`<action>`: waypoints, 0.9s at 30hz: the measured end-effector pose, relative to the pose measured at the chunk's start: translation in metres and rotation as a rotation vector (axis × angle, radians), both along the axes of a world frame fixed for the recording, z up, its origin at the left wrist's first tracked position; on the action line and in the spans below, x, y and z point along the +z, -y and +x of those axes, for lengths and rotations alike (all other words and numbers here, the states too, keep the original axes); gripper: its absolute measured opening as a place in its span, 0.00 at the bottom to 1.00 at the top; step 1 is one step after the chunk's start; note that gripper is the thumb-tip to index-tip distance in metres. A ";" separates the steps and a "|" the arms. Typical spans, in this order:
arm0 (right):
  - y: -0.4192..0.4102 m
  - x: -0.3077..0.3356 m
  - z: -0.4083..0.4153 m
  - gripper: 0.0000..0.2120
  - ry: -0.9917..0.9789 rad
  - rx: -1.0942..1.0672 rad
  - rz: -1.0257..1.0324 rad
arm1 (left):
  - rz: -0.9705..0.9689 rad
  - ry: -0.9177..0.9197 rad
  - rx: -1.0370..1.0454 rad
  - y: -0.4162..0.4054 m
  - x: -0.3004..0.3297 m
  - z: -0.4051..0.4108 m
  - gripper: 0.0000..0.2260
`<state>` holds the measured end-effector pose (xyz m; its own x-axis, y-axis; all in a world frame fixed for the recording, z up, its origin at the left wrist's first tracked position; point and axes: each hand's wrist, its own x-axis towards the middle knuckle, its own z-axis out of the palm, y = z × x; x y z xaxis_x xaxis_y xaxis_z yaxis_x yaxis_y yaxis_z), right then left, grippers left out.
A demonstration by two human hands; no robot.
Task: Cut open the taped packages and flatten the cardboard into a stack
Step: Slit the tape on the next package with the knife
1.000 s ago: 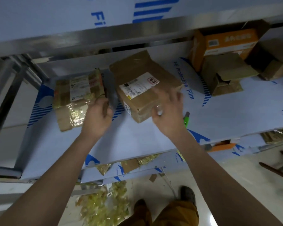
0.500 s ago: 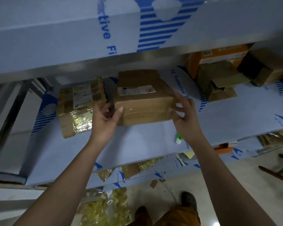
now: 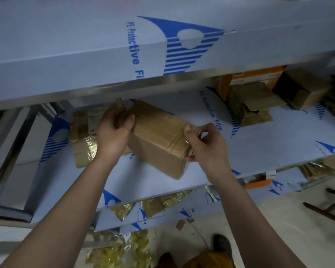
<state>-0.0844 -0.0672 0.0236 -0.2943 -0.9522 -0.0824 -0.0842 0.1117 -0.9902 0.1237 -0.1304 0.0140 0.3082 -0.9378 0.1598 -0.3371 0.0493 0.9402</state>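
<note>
A brown taped cardboard package [image 3: 157,140] is tilted up off the middle shelf [image 3: 259,149], its taped underside facing me. My left hand [image 3: 112,132] grips its far left end with curled fingers. My right hand [image 3: 203,146] pinches the tape at its right end. A second package [image 3: 81,130], wrapped in yellowish tape with a label, lies flat on the shelf to the left, partly hidden behind my left hand. No cutter is visible.
Opened boxes stand at the back right: an orange one [image 3: 249,76] and brown ones [image 3: 253,103], [image 3: 302,89]. An upper shelf [image 3: 124,60] covered in protective film overhangs the work area. Tape scraps [image 3: 122,248] litter the lower shelf and floor near my shoe [image 3: 221,246].
The package has been turned over: its label side faced up before, now the taped underside faces me. Both hands went from touching its sides to gripping its ends. The green-tipped tool is out of sight.
</note>
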 end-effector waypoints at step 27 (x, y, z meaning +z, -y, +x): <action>0.018 -0.085 -0.075 0.18 -0.697 0.112 0.180 | 0.308 -0.240 -0.222 0.005 -0.008 -0.029 0.33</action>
<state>-0.1593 -0.0847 -0.0614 -0.2368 -0.9691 -0.0697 -0.7090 0.2214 -0.6695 0.0942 -0.1353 0.0060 0.0881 -0.9781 -0.1885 -0.1202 -0.1983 0.9727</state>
